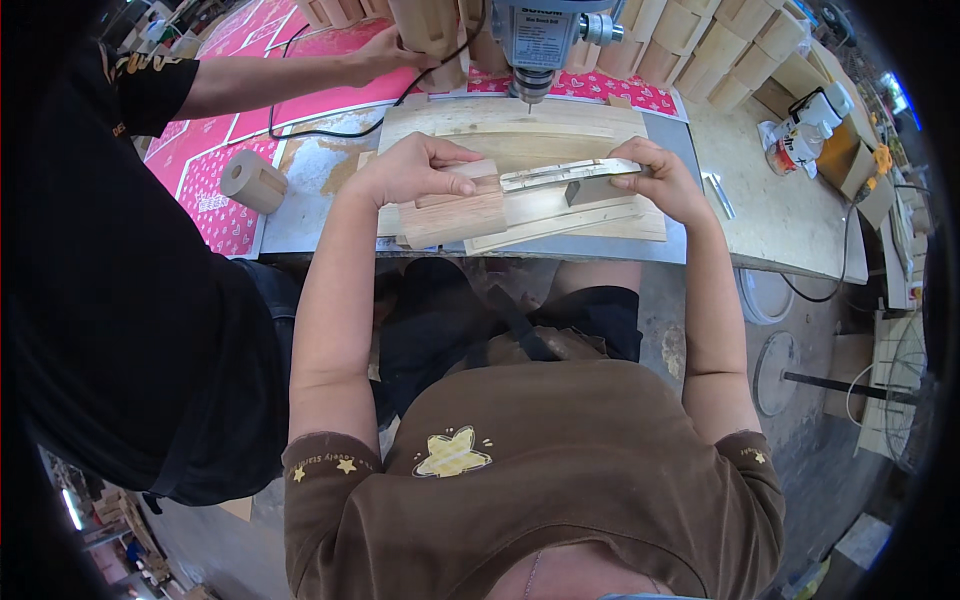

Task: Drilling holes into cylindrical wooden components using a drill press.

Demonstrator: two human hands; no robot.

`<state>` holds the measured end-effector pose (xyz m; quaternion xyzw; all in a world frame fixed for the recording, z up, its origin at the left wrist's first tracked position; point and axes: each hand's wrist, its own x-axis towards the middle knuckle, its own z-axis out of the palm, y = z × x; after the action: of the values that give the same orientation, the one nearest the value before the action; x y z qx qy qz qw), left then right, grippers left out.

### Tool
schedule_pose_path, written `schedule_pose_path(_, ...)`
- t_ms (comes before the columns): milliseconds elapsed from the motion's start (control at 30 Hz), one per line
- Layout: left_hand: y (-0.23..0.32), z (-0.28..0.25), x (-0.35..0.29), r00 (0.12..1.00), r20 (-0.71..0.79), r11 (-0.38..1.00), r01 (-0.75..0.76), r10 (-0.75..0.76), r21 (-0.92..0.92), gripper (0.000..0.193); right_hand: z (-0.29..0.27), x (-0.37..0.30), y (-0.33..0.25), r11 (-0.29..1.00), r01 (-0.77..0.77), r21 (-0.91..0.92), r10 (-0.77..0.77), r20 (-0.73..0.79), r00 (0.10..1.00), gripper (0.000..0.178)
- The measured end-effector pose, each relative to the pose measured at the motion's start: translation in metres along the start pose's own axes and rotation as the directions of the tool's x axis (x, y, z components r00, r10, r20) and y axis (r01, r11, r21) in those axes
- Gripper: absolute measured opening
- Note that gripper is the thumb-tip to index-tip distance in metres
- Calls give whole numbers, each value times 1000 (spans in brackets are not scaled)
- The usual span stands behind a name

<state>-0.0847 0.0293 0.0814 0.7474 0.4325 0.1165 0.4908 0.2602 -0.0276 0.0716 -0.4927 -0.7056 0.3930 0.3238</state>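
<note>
My left hand (425, 170) is closed on a wooden cylinder (460, 220) with a lengthwise groove, which lies on its side at the bench's front. In my right hand (660, 180), thumb and fingers pinch the right end of a narrow pale strip (550, 176) with dark marks along it. The strip's left end reaches the cylinder's right end; whether they touch I cannot tell. Under the strip, near my right thumb, sits a grey wedge-shaped block (595, 190). Flat wooden boards (570, 225) lie below both hands. Just beyond them hangs the bench drill's chuck (532, 85), its thin bit pointing down.
At the left, a co-worker's hand (390, 55) is on an upright wooden cylinder (430, 30). Another cylinder (253, 182) lies nearer. Stacked cylinders (710, 50) line the back right. A black cable (330, 134) crosses the bench; a small metal tool (718, 195) lies right.
</note>
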Motion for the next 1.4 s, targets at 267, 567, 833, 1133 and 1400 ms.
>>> schedule_pose_path(267, 15, 0, 1, 1000, 29, 988, -11, 6, 154, 47, -1, 2, 3, 1000, 27, -5, -27, -3, 1000, 23)
schedule_pose_path(567, 10, 29, 13, 843, -515, 868, -131, -158, -480, 80, 4, -3, -6, 997, -23, -75, 20, -50, 999, 24)
schedule_pose_path(833, -3, 60, 39, 587, -654, 461, -466, -478, -755, 66, 32, -1, -22, 987, 79, -138, -82, -14, 997, 27)
schedule_pose_path(1133, -16, 129, -4, 651, -756, 861, -350, -58, -368, 36, 24, -9, -2, 955, 102, -279, -179, -268, 947, 31)
schedule_pose_path(1400, -29, 110, 20, 564, -760, 899, 68, 323, 433, 82, 33, 35, 8, 946, 97, -310, -225, -409, 884, 34)
